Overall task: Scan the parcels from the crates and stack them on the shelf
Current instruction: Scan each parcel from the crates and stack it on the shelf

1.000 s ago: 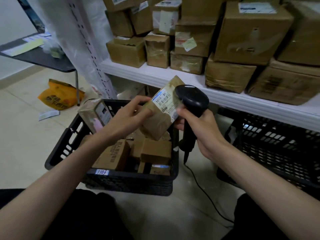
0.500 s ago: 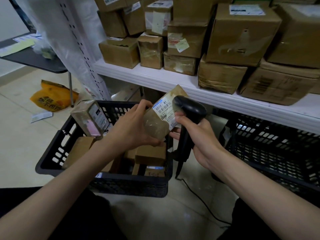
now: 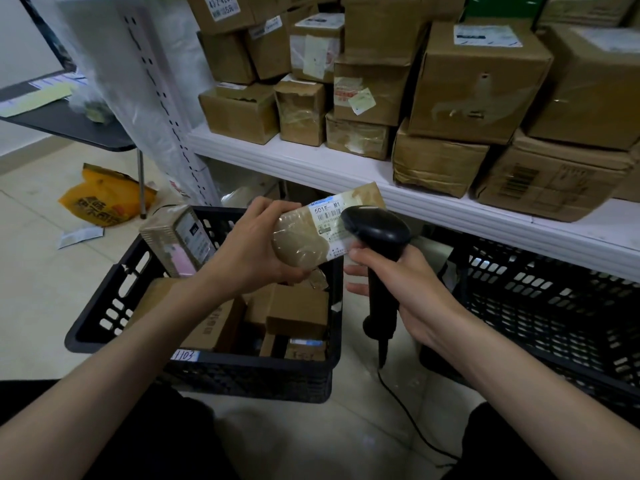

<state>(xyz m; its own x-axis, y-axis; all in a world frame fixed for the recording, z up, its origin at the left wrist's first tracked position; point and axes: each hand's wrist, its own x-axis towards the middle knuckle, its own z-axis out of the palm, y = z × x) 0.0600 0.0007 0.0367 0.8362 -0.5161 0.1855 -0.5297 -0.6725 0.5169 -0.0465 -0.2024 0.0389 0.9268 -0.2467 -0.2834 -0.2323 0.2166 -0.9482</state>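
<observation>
My left hand grips a small brown taped parcel with a white barcode label, holding it above the left black crate. My right hand grips the handle of a black barcode scanner, whose head sits right against the parcel's label. The crate holds several more brown parcels. A white shelf behind carries many stacked cardboard boxes.
A second black crate stands at the right under the shelf. The scanner cable trails over the tiled floor between my knees. A dark table and an orange bag are at the left.
The parcel has tipped flatter, its label turned up toward the scanner head. Both hands have shifted slightly lower in view as my head moved closer to the shelf.
</observation>
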